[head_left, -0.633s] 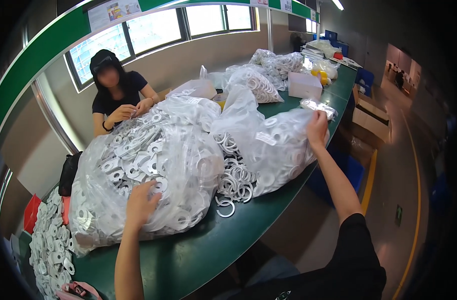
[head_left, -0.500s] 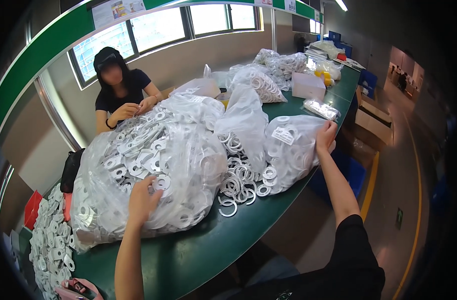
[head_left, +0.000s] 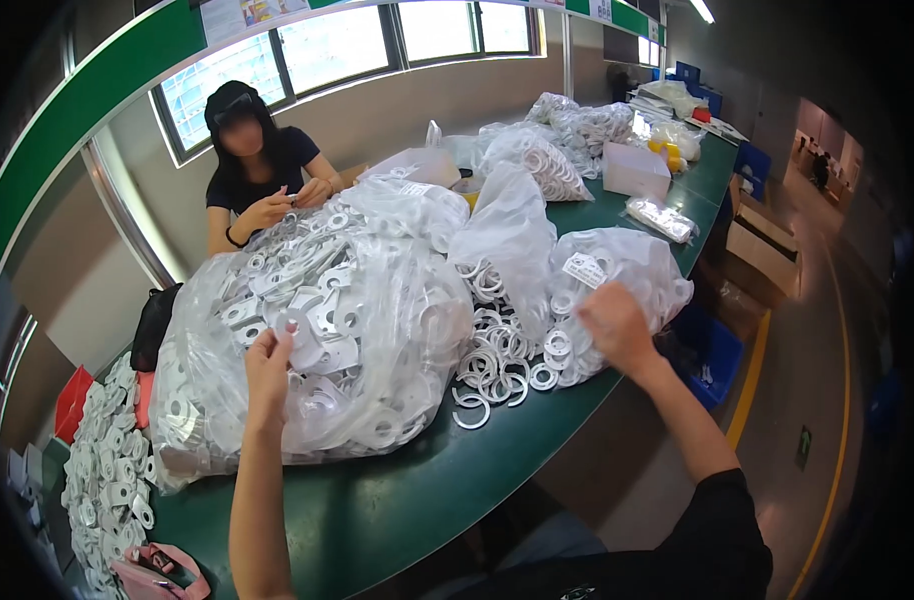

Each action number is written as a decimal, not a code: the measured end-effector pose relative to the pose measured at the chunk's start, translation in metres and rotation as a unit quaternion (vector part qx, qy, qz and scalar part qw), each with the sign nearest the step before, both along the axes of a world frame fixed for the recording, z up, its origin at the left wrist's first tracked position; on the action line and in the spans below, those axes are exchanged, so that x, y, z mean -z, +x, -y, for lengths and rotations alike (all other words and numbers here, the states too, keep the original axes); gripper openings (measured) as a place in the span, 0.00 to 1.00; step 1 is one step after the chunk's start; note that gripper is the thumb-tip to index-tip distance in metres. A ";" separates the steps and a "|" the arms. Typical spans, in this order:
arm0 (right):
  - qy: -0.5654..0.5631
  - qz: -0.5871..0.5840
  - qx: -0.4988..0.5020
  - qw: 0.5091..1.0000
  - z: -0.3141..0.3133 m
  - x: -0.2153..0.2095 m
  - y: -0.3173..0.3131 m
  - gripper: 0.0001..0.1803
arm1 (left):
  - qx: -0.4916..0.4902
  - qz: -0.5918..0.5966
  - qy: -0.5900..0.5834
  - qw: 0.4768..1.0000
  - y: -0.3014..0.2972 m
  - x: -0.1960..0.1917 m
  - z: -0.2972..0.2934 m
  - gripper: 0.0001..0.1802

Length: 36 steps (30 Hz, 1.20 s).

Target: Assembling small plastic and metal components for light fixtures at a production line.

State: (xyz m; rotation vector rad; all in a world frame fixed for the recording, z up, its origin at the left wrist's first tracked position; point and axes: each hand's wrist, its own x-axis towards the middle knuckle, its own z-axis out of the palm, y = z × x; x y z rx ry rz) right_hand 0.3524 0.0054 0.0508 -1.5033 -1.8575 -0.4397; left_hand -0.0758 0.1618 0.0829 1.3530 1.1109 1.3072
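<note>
My left hand (head_left: pixel 269 372) is closed, pinching a flat white plastic piece with a round hole (head_left: pixel 299 342) between thumb and fingers. It is over the mouth of a large clear plastic bag (head_left: pixel 417 345) heaped with similar pieces. My right hand (head_left: pixel 619 328) is in front of a smaller filled plastic bag (head_left: pixel 667 275) with a white label. Its fingers curl away from view, so I cannot see whether they hold anything. Between the two bags, loose white C-shaped rings (head_left: pixel 492 355) spill from another bag (head_left: pixel 507 225) onto the green table (head_left: pixel 417 510).
Across the table a person (head_left: pixel 267 170) in a dark cap handles a small piece. More white pieces (head_left: pixel 107 470) lie in a pile at the left, beside a pink pouch (head_left: pixel 162 575). A white box (head_left: pixel 635 172) and a wrapped packet (head_left: pixel 662 220) are at the far right.
My left hand has lifted slightly and now holds a flat piece. My right hand has let go of the smaller bag's right side and moved left across its front.
</note>
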 end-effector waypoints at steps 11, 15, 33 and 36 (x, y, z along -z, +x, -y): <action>-0.055 0.002 0.058 0.997 0.012 0.016 -0.051 0.08 | 0.249 0.025 0.041 0.967 0.053 -0.013 0.168 0.15; 0.032 -0.132 0.019 0.991 0.014 0.010 -0.097 0.04 | 0.330 0.207 -0.231 0.892 0.067 0.041 0.169 0.19; -0.072 -0.352 -0.192 0.913 0.032 0.038 -0.198 0.06 | 0.265 0.296 -0.337 0.854 0.069 0.081 0.164 0.15; -0.091 -0.276 -0.172 0.941 0.032 0.046 -0.206 0.09 | 0.261 0.329 -0.399 0.815 0.068 0.073 0.165 0.15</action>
